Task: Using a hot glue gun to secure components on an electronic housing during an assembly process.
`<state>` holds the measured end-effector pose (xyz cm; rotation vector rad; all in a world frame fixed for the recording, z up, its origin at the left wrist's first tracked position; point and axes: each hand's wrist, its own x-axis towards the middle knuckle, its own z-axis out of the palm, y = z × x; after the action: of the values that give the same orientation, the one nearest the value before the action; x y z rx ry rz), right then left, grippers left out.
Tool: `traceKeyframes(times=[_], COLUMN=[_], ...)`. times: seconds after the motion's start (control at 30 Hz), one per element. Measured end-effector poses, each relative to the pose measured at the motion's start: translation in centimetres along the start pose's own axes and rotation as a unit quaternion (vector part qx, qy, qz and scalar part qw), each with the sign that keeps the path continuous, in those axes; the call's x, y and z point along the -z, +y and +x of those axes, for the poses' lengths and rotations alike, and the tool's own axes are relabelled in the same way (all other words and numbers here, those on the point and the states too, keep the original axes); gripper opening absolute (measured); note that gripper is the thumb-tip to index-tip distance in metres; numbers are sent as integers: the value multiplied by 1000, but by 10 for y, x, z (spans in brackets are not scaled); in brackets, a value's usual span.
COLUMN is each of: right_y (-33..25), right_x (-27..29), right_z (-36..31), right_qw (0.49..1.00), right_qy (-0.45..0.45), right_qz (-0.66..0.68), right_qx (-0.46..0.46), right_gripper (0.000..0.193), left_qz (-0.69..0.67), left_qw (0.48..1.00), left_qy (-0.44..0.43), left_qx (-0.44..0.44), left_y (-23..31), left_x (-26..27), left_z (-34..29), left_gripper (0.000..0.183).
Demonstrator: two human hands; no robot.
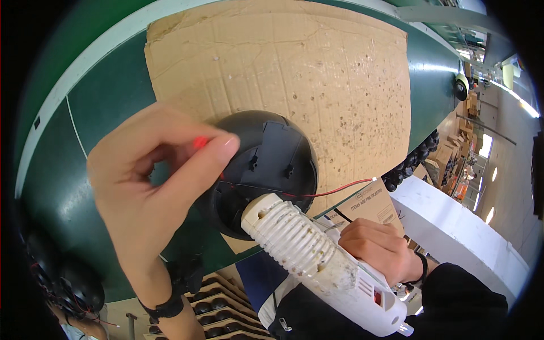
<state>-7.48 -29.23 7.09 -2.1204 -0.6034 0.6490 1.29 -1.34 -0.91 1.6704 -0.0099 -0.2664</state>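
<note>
Spotted, creased cardboard (283, 62) covers the green desk (62, 175); a carton (374, 211) bears dark print. The round black plastic shell (277, 153) lies between the hands, under a ribbed white glue gun (294, 238) gripped by the right hand (377, 249). The left hand (133, 209) pinches a small red piece (200, 141).

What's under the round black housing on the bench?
Brown cardboard shows along the upper and right edges of the black housing, so it apparently rests there. The surface directly beneath is covered by the housing itself; the left hand hides part of its left side.
</note>
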Motion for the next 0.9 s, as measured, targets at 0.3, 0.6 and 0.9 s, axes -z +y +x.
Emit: traceKeyframes(times=[0.3, 0.6, 0.9], right_y=[1, -10, -24], right_x=[0, 7, 13], right_z=[4, -10, -39], right_qw=[1000, 999, 999], right_qy=[15, 35, 6], right_qz=[-1, 19, -37], right_qx=[-1, -5, -38], right_gripper=[26, 28, 33], left_qz=[-35, 5, 218], left_qw=[995, 985, 880], left_qy=[-20, -150, -421], left_qx=[-95, -90, -38], left_y=[-25, 18, 48], left_x=[26, 18, -47], left_z=[-23, 3, 65], left_gripper=[17, 32, 31])
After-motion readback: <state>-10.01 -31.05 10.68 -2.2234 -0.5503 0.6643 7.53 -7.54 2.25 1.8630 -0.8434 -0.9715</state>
